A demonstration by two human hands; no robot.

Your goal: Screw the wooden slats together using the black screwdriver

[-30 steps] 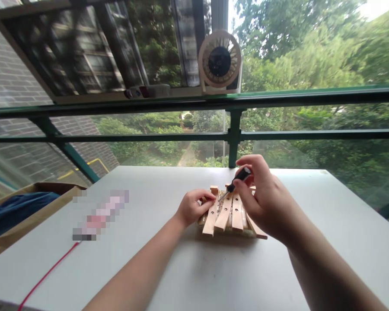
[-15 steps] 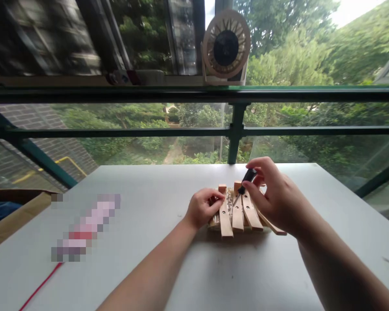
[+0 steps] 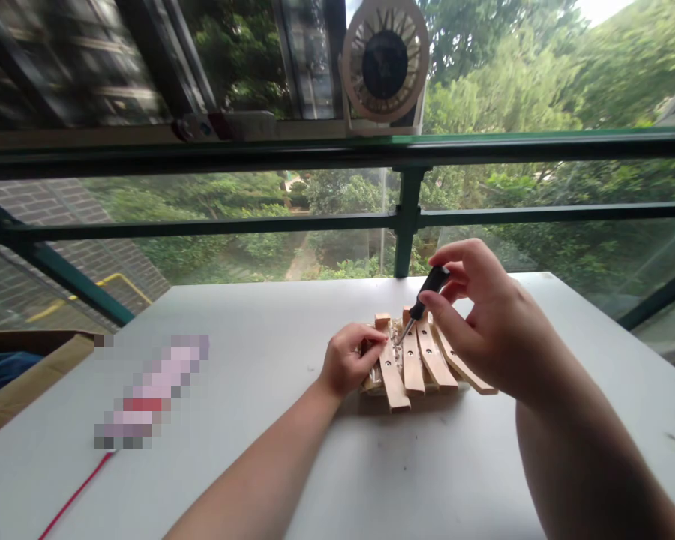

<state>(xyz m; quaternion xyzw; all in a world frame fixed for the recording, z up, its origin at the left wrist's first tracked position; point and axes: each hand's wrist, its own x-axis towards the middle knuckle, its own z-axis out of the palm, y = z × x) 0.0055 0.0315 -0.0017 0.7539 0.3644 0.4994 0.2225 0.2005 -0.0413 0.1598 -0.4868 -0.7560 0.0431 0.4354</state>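
Several pale wooden slats (image 3: 413, 367) with dark screw holes lie across a clear plastic packet (image 3: 374, 379) on the white table. My left hand (image 3: 349, 356) is closed, its thumb and forefinger pressed at the upper part of the leftmost slat (image 3: 392, 379); the exact grip is partly hidden. In my right hand (image 3: 484, 315) is a black-handled screwdriver (image 3: 432, 283), pinched between thumb and fingers. It slants down to the left. Its tip is in the gap beside the leftmost slat, near small metal bits (image 3: 397, 346) too small to name, close to my left fingertips.
A blurred-out pinkish object (image 3: 160, 382) with a red cord (image 3: 76, 491) lies on the table (image 3: 247, 337) at left. Beyond that edge stands a cardboard box (image 3: 45, 375) with blue cloth. A round fan (image 3: 385, 66) sits above the green railing (image 3: 315, 154) behind the table.
The screwdriver tip has moved left, from a middle slat to the gap by the leftmost one. My right hand is higher. The leftmost slat's near end has swung slightly right.
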